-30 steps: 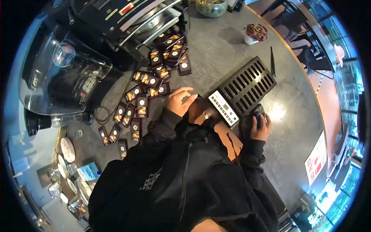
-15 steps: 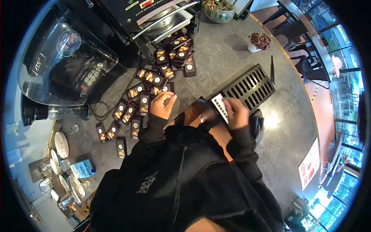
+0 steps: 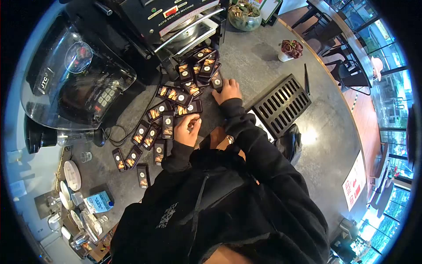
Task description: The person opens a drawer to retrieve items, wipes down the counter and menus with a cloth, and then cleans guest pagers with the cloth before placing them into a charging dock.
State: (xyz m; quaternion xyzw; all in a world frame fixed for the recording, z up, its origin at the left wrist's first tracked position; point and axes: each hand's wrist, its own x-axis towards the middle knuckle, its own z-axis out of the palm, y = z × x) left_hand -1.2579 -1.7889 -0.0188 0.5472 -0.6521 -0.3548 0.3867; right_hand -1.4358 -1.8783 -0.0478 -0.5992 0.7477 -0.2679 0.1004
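Rests the right hand (image 3: 228, 91) to the left of the slotted base (image 3: 281, 107) and slightly beyond it, against a pager (image 3: 216, 82) at the edge of a scattered pile. Spreads thumb and fingers somewhat apart around that pager's lower end and near side; cannot tell whether clamped on it or merely touching. Curls the left hand (image 3: 187, 130) loosely, farther left of the slotted base, just beside an upright-lying pager (image 3: 168, 124); leaves a small dark gap between thumb and forefinger, with the inside of the grip hidden.

Scattered left of the slotted base on the grey tabletop (image 3: 325, 105): many more dark pagers, with orange pictures and white number discs, some overlapping. On the near-left end of the slotted base, a white keypad strip (image 3: 268, 135), partly covered by the right sleeve; at its far end, a black antenna (image 3: 306, 79). Just nearer than the slotted base, a crumpled black item (image 3: 290, 145).

Beyond the slotted base, a potted flower (image 3: 291, 49) and a glass bowl (image 3: 244, 17); beyond and left, an auto sealing machine (image 3: 180, 13). Far left of it, a clear-covered JTC machine (image 3: 79, 79), then dishes (image 3: 72, 174) and a blue carton (image 3: 99, 202). Well to its right, a red-lettered sign (image 3: 354, 180), dark chairs (image 3: 349, 72) and tall windows (image 3: 393, 92).
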